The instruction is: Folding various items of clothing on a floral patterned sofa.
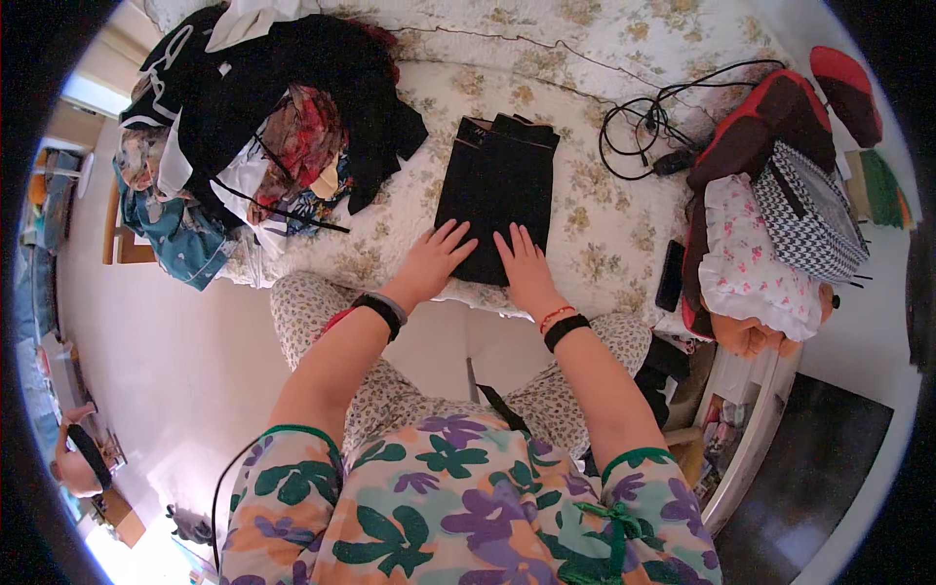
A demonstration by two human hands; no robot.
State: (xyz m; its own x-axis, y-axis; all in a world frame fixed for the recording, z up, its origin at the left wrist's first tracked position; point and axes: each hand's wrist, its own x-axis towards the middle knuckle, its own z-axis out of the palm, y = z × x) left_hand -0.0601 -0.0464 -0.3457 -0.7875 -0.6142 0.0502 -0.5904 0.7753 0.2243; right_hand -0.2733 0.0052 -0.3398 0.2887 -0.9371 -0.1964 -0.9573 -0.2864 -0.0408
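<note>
Hands (429, 263) (527, 270) on black garment (495, 180) — houndstooth bag (809, 216)

Top (458, 507): purple, green, orange flowers; six o'clock
Bow (617, 528): green; five o'clock
Trousers (395, 400): pale, dark-speckled
Left-wrist bands (376, 316): black, grey; nine o'clock
Right-wrist band (565, 332): black; four o'clock
Bracelet (557, 316): reddish

I am in a home. I sit at a soft bed or couch, I can't tell which, and its puffy cover (595, 249) has flowers all over. Clothes lie on it: a folded black one (495, 185) in front of me and a big messy heap (292, 58) at the far left. On the right, I see a phone (670, 275) and what looks like a stuffed toy (756, 258) in a frilly dress.
</note>
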